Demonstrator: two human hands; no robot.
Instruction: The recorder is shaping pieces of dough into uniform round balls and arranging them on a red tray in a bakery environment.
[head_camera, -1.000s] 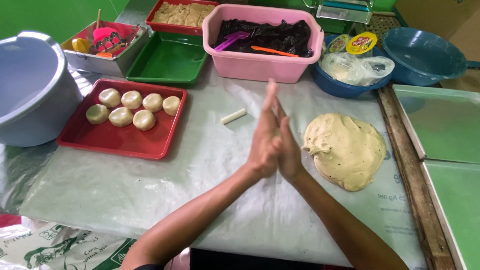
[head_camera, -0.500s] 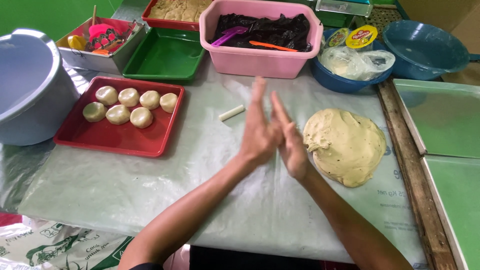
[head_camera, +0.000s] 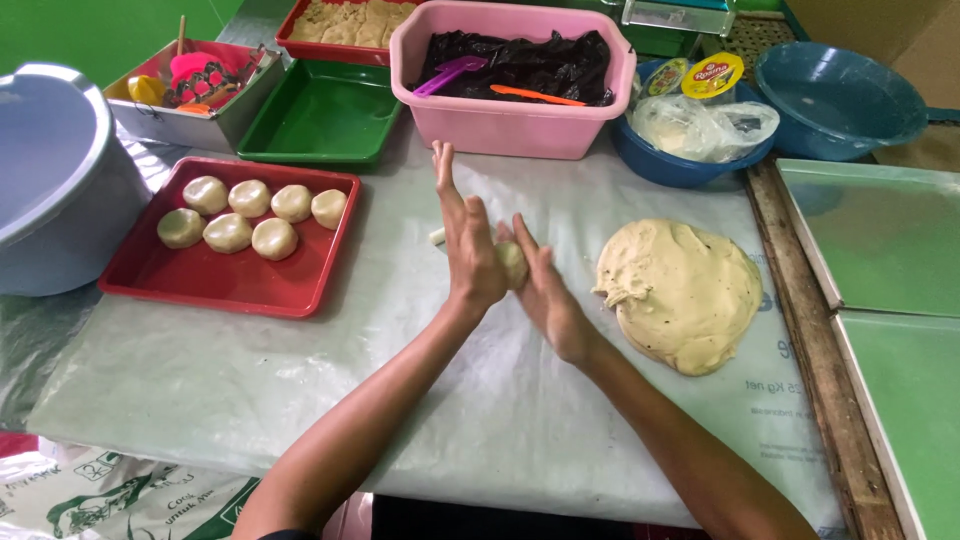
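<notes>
bucket: a pale blue lidded bucket (head_camera: 55, 180) stands at the desk's left edge.
red tray: the red tray (head_camera: 235, 290) near the left edge carries six shaped dough balls (head_camera: 250, 215), same count as a second ago.
left hand: the left hand (head_camera: 468, 250) stands flat and upright at mid-desk, its grip open-palmed and pressed against the dough piece.
dough piece: a small dough piece (head_camera: 514, 262) now shows between the palms, where earlier the hands hid it.
right hand: the right hand (head_camera: 545, 295) has slid lower and back, its grip flat against the piece.
change: the palms have shifted across each other, so the rolling looks under way, the piece not yet on the tray.
dough mass: the large dough mass (head_camera: 685, 295) lies toward the desk's right edge.
</notes>
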